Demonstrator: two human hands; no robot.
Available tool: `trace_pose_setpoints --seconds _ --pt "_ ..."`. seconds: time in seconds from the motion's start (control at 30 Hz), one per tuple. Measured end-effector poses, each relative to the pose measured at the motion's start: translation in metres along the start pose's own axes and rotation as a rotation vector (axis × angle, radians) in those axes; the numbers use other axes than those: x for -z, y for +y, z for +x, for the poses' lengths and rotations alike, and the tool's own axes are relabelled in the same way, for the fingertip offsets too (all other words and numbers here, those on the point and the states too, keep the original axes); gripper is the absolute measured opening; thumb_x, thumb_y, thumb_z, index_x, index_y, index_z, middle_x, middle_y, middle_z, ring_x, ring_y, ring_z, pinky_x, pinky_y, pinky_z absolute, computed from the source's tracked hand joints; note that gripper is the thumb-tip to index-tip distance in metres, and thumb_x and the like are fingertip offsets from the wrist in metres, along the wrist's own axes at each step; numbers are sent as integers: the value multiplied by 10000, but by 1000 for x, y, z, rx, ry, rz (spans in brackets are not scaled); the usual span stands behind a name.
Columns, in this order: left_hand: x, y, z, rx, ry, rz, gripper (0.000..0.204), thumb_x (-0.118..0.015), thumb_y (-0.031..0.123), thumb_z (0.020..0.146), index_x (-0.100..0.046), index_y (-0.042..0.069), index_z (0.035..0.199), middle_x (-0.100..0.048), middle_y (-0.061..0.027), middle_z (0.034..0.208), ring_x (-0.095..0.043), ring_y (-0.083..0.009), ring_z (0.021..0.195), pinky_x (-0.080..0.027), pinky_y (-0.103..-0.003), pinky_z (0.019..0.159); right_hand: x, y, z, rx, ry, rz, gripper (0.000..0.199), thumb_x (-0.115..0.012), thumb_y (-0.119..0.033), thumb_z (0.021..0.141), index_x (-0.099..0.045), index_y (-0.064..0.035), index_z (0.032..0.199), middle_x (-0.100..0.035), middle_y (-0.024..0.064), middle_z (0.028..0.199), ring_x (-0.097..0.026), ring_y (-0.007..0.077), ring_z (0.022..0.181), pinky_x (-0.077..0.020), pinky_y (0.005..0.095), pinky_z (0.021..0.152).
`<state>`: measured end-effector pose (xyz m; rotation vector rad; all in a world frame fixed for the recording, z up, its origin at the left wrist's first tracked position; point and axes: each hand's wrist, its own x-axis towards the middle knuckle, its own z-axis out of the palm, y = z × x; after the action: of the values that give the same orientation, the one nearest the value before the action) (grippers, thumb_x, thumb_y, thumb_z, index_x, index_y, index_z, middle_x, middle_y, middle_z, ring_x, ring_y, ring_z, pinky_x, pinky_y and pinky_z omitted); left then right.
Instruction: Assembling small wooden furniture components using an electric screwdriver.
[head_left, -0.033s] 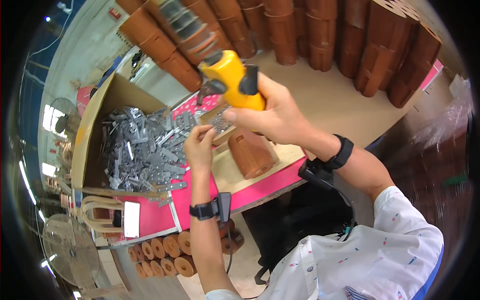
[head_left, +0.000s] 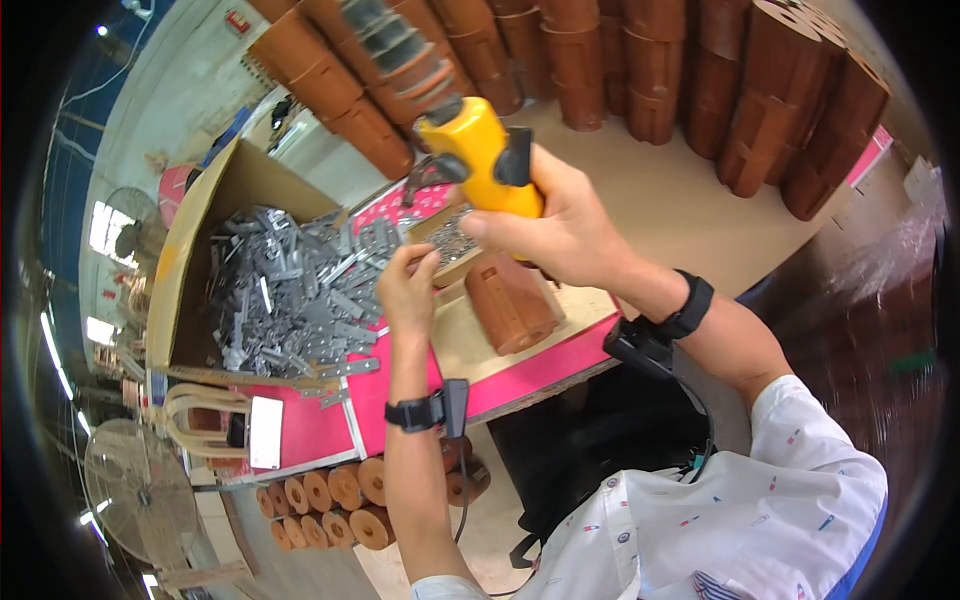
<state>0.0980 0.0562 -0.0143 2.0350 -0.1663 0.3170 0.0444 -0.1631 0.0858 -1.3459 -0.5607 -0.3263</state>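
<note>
My right hand [head_left: 575, 215] is wrapped round a yellow power screwdriver [head_left: 480, 150], which hangs from a coiled spring-like line above. Below this hand, a reddish-brown grooved wooden cylinder [head_left: 510, 308] lies on a pale wooden board [head_left: 450, 330]. To its left my left hand [head_left: 405, 290] is raised, thumb and fingertips pinched together; anything between them is too small to make out. Just beyond those fingertips sits a shallow tray [head_left: 460, 268] of small metal pieces, perhaps screws. The screwdriver's tip is hard to make out.
At the left, a cardboard box [head_left: 180, 310] spills grey metal strips [head_left: 290, 290] onto the pink tabletop [head_left: 510, 375]. Tall brown cylinders [head_left: 655, 80] stand along the back. Near the left front lie a white phone-like slab [head_left: 266, 432] and a curved wooden frame [head_left: 185, 420]. Round wooden pieces [head_left: 345, 490] are stacked below.
The whole view has shifted slightly, so things appear a little farther right. Both hands keep nearly the same pose, and the screwdriver stays in my right hand.
</note>
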Motion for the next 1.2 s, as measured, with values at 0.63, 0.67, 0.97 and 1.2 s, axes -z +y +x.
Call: trace_pose_setpoints --seconds 0.63,0.67,0.97,1.2 --pt "93 -28 -28 420 -9 1119 552 -761 220 633 -617 84 1148 -496 -184 1215 -437 -373 1156 -376 -466 966 15 11 -10 -99 -55 29 380 -721 -162 812 -525 -25 1106 -569 10 881 -522 72 780 -447 239 690" --pt "96 -31 -27 413 -12 1118 552 -761 220 633 -617 84 1148 -496 -184 1215 -437 -373 1156 -376 -466 966 15 13 -10 -97 -49 26 380 -721 -162 812 -525 -25 1106 -569 10 881 -522 72 780 -447 239 690" --pt "90 -36 -29 101 119 848 460 -711 26 682 -586 31 1124 -501 -159 1060 -575 -327 940 -466 -403 822 23 6 -15 8 -35 -48 352 -724 -156 804 -539 -18 1069 -600 40 889 -546 94 788 -461 260 710" --pt "61 0 -44 143 186 449 358 -674 -30 718 -593 -2 1066 -531 -141 980 -599 -246 849 -487 -342 766 27 5 -20 -89 -90 -38 441 -697 -107 819 -489 -3 1193 -619 60 1059 -563 90 911 -470 261 821"
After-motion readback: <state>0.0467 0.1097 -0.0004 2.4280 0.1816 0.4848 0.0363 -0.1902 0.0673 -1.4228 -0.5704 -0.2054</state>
